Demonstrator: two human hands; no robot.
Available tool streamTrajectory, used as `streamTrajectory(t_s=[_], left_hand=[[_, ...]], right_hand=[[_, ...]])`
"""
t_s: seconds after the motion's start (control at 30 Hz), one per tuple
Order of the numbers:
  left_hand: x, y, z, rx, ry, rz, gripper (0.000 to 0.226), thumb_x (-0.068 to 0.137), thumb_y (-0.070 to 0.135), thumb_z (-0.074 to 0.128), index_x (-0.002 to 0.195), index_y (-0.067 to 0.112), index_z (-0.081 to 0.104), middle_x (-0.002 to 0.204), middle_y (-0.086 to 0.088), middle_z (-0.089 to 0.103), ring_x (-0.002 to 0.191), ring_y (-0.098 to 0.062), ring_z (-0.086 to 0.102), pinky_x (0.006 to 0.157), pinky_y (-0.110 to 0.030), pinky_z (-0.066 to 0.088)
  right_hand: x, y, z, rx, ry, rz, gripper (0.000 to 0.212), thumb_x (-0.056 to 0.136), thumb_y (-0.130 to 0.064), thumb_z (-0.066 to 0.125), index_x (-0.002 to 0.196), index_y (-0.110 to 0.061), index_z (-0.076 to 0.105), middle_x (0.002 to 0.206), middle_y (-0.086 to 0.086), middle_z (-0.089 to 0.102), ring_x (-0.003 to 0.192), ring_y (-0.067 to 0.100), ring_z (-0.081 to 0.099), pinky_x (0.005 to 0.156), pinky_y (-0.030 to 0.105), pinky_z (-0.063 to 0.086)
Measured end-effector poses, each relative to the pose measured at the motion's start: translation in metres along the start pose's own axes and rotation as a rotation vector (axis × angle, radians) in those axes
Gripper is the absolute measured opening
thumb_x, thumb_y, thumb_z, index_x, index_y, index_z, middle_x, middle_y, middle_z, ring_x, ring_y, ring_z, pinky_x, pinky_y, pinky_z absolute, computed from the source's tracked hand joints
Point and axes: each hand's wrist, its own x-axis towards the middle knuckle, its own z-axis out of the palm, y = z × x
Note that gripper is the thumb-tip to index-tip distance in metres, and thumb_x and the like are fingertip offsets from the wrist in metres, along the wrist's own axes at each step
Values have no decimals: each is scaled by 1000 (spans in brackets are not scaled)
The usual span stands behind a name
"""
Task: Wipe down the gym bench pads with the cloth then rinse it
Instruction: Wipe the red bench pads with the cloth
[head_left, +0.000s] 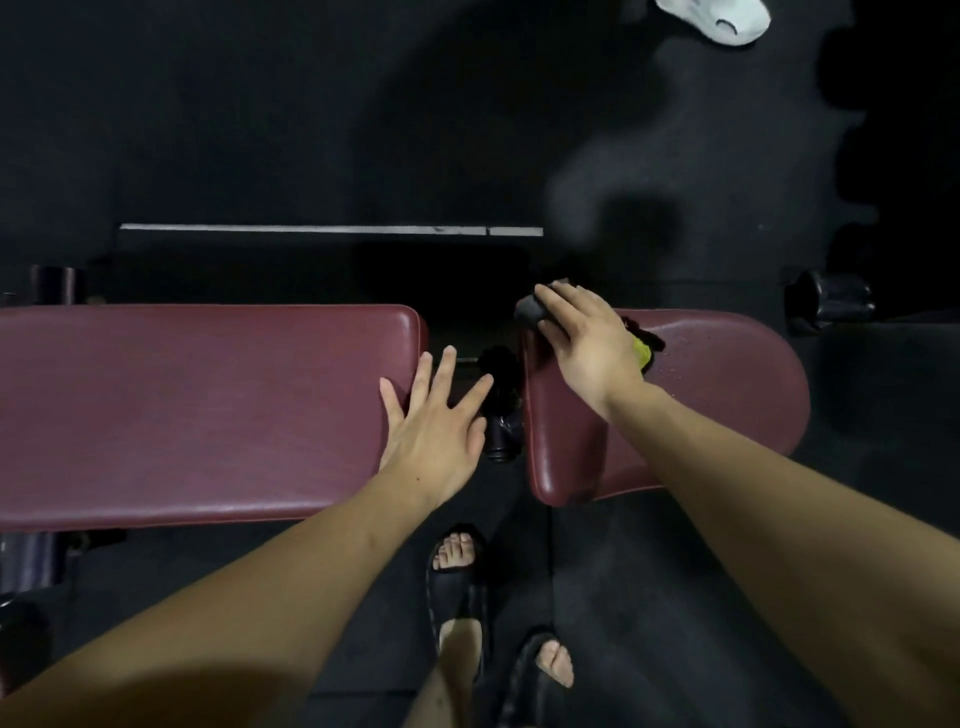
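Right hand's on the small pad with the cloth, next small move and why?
Probably sweep the right hand with the cloth rightward along the small pad. It sits at the pad's far left corner; wet specks show beside it. The left hand lies flat on the long pad.

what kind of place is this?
Most likely a gym: a padded maroon bench pad and seat pad on a dark metal frame, over black rubber-like flooring.
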Motion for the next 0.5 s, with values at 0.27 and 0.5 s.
streamTrajectory(t_s=[0.27,0.5], left_hand=[[-2,-1,11,29,30,-25,56,107,44,30,162,39,18,172,-3,-8,158,-26,-12,121,-68,-10],[-3,12,23,-28,113,-70,54,107,41,33,160,39,24,173,-2,-4,158,-25,-12,121,-66,-12]], right_hand=[[-57,-2,-8,-11,56,-140,36,102,-21,63,139,-20,65,142,2,63,124,31,52,104,41,49],[-80,12,0,-93,41,-263,33,98,-26,67,131,-24,70,132,5,67,115,38,58,89,55,53]])
